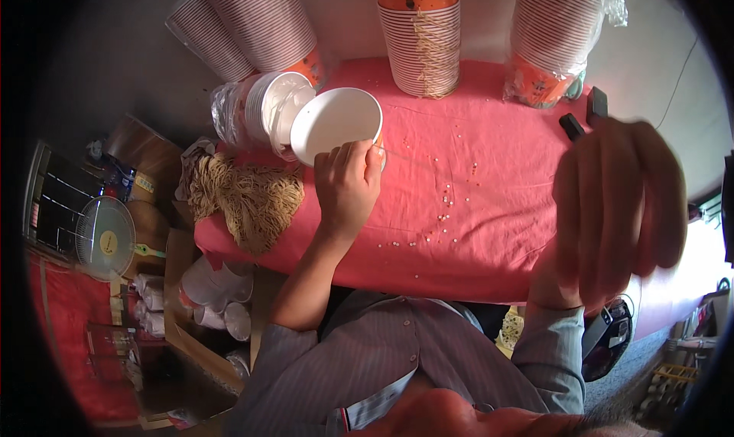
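A white-lined paper tub [334,120] with an orange outside tilts over the pink cloth, its mouth toward me. My left hand [348,183] is closed on its near rim, thumb on the right side. A faint thin line, like a thread [428,164], stretches from the left hand toward the right. High on the right, close to the camera, hovers my right hand [619,200]. Motion smears its fingers, so whether they pinch anything cannot be made out. Small white and orange beads [446,200] are scattered on the cloth between the hands.
Nested tub stacks [419,51] line the table's back, with a plastic-wrapped stack [554,39] at right and wrapped tubs [260,108] at left. A bundle of tan strings [256,200] drapes the left edge. A cardboard box [191,326] holding white tubs stands below left.
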`<action>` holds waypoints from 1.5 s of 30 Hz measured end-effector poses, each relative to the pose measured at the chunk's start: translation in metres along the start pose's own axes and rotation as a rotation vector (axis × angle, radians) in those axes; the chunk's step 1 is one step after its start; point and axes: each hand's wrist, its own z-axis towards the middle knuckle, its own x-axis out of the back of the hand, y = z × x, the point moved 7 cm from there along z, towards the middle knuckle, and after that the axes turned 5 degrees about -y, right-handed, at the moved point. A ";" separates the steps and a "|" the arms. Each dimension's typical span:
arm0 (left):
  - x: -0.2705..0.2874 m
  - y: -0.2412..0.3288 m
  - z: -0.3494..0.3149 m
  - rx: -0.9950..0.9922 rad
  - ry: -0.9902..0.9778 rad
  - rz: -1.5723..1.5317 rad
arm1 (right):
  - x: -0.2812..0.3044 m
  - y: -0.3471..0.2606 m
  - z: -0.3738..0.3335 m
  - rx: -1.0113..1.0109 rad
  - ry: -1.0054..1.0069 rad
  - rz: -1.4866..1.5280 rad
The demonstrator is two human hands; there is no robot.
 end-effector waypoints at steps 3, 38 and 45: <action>0.015 -0.002 -0.001 0.018 0.011 -0.023 | 0.022 0.043 -0.029 -0.061 0.961 -0.180; 0.098 0.023 0.025 -0.203 -0.214 0.109 | 0.043 0.206 -0.035 -0.830 0.845 -0.294; 0.089 -0.032 0.037 -0.030 -0.181 -0.209 | 0.058 0.187 -0.048 -0.963 0.812 -0.811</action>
